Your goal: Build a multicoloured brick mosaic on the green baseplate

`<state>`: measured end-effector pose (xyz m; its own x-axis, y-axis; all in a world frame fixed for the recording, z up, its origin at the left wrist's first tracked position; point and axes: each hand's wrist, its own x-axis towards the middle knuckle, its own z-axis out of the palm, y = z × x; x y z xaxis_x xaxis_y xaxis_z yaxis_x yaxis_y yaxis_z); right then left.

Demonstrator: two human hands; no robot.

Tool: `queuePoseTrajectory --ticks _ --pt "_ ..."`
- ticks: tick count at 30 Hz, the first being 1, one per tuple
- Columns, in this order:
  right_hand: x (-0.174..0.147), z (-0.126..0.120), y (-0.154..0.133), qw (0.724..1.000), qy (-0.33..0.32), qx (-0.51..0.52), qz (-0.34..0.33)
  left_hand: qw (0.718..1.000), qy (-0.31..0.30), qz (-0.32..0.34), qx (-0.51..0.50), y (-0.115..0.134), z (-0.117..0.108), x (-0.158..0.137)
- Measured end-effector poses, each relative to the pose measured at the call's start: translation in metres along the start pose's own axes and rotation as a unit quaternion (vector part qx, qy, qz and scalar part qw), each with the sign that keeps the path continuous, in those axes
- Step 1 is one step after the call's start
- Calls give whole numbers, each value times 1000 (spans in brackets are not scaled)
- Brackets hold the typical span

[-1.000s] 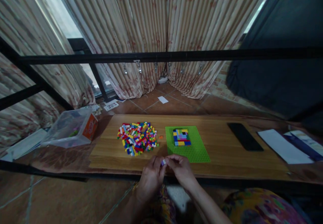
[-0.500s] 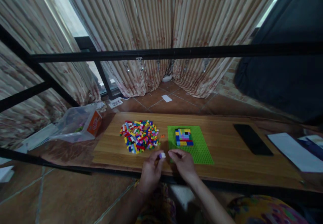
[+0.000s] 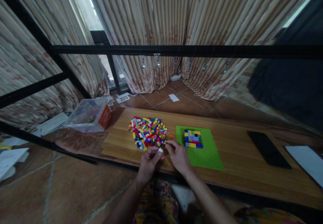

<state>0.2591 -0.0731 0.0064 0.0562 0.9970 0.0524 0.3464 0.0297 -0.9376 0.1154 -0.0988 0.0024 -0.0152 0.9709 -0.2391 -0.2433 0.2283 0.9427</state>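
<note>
My left hand (image 3: 148, 161) is closed in a pinch on a small white and purple toy brick (image 3: 159, 150), just above the table's near side. To its right, my right hand (image 3: 178, 155) has thumb and fingers pressed together at the near right edge of a heap of loose bricks (image 3: 148, 133); whatever is in that pinch is too small to make out. A green baseplate (image 3: 208, 153) lies right of the hand. On it stands a square block of multicoloured bricks (image 3: 193, 139).
Small orange bricks (image 3: 171, 135) lie between heap and baseplate. A dark flat phone-like slab (image 3: 268, 149) rests on the wooden table (image 3: 234, 143), right. Beyond its left end sits a clear plastic box (image 3: 87, 116). A black metal bar (image 3: 202, 51) crosses behind the table.
The view has swung left, so the scene sits further right. My right hand has moved from the baseplate's near left edge to the heap's edge. My left hand keeps the white and purple brick.
</note>
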Motion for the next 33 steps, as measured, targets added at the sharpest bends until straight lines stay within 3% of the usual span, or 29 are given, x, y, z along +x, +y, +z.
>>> queuePoseTrajectory --ticks 5,12,26,29,33 --pt "-15 6 -3 987 -52 153 22 999 -19 2 -51 2 1 1" --pt "-20 10 -3 989 -41 141 11 998 -37 13 -40 -7 -2 3" --pt "-21 14 -1 955 31 272 116 991 -47 -48 -113 -1 0 3" --pt "-12 8 2 971 56 212 95 985 -42 -62 -153 -1 -3 2" --pt "2 1 7 998 65 -22 5 984 -47 -59 -159 -1 -6 1"
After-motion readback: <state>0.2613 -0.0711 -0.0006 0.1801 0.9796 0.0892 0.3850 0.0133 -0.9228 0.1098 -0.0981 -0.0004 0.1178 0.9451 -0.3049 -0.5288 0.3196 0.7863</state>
